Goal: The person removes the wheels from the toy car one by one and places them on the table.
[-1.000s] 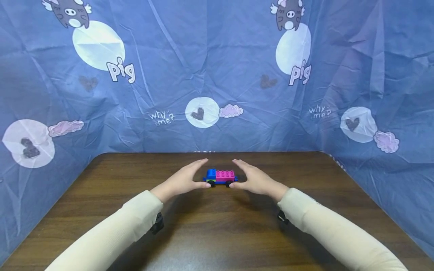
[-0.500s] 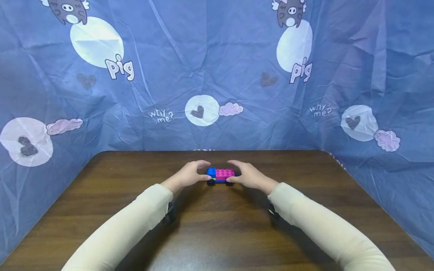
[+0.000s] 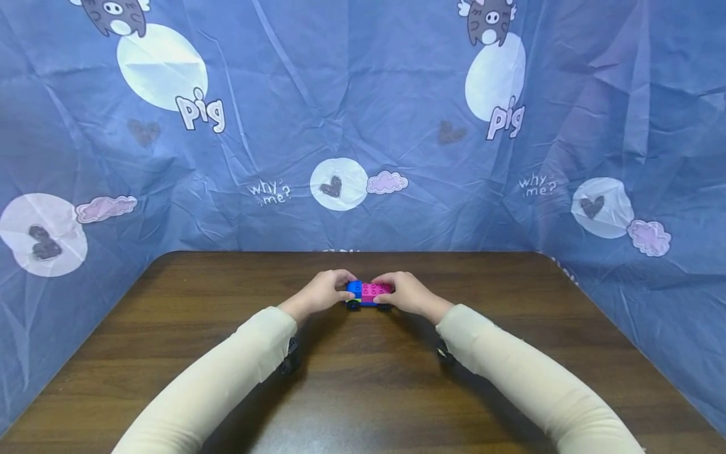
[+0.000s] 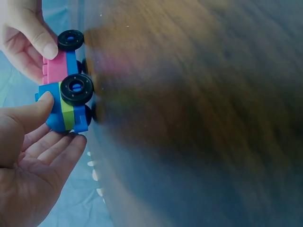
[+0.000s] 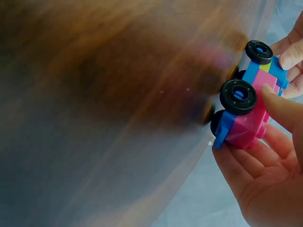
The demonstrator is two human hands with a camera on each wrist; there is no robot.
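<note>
A toy block truck stands on the wooden table, straight ahead in the head view. It has a blue cab, a lime-green strip, a pink studded brick and black wheels. My left hand holds the cab end, its thumb on the near side and its fingers around the front and far side. At the other end, my right hand grips the pink brick, thumb on the near side. Some of the fingertips behind the truck are hidden in the wrist views.
The brown wooden table has rounded far corners. Behind it and along both sides hangs a blue cloth printed with pigs, hearts and clouds. A dark device sits under the left wrist and another under the right.
Both hands have moved inward from either side and closed onto the truck's two ends. The truck itself stays at about the same place on the table.
</note>
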